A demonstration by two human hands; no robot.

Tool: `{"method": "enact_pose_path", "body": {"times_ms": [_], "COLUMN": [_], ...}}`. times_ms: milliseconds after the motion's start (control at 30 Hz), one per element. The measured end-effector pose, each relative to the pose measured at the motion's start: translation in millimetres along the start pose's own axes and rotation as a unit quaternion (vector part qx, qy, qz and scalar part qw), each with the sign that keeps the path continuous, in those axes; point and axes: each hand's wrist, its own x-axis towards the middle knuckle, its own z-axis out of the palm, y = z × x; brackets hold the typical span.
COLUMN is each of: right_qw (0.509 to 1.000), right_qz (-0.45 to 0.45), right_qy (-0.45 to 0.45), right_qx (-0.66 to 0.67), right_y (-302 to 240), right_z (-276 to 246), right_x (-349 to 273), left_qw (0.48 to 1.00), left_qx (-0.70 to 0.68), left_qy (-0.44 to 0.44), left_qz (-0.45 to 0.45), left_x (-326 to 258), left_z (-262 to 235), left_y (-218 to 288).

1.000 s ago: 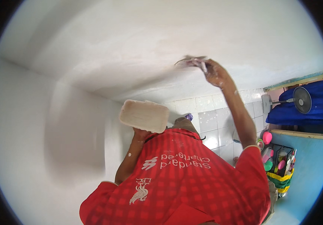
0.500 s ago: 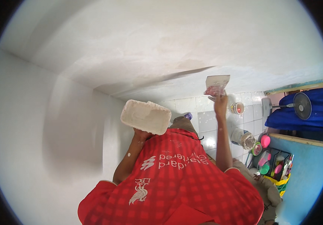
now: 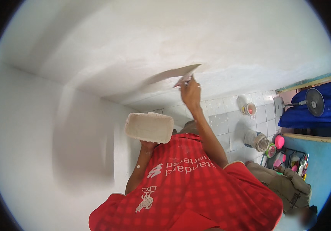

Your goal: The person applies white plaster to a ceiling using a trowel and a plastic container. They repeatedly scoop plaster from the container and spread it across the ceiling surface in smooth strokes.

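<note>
My left hand (image 3: 149, 145) is closed under a rectangular off-white tub (image 3: 150, 128), holding it level in front of my chest. White paste coats the tub's rim and inside. In my right hand (image 3: 191, 94), raised at the wall, the fingers are wrapped round a wide putty knife (image 3: 186, 78). Its blade is turned nearly edge-on, and its upper edge meets its own shadow on the white wall (image 3: 231, 42), so it appears to touch there. Much of the knife's handle is hidden by my fingers.
On the paste-spattered tiled floor (image 3: 223, 123) stand a small bucket (image 3: 250, 109) and a larger whitish container (image 3: 256, 140). A grey fan (image 3: 314, 102) stands by a blue curtain (image 3: 296, 115). At lower right another person (image 3: 288, 188) crouches near pink kitchenware (image 3: 279, 141).
My right hand has moved left and up with the putty knife, whose blade has turned from face-on to edge-on against the wall. The other person has come further into view.
</note>
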Motion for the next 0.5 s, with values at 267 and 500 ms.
{"method": "enact_pose_path", "body": {"times_ms": [267, 500], "right_qw": [0.913, 0.77], "right_qz": [0.017, 0.189], "right_qy": [-0.158, -0.266], "right_qx": [0.377, 0.549], "right_y": [-50, -32], "right_z": [25, -16], "right_x": [-42, -91], "left_qw": [1.0, 1.0], "left_qx": [0.0, 0.004], "left_qy": [0.009, 0.007], "left_qz": [0.008, 0.016], "left_x": [-13, -10], "left_z": [-14, -29], "left_y": [-2, 7]}}
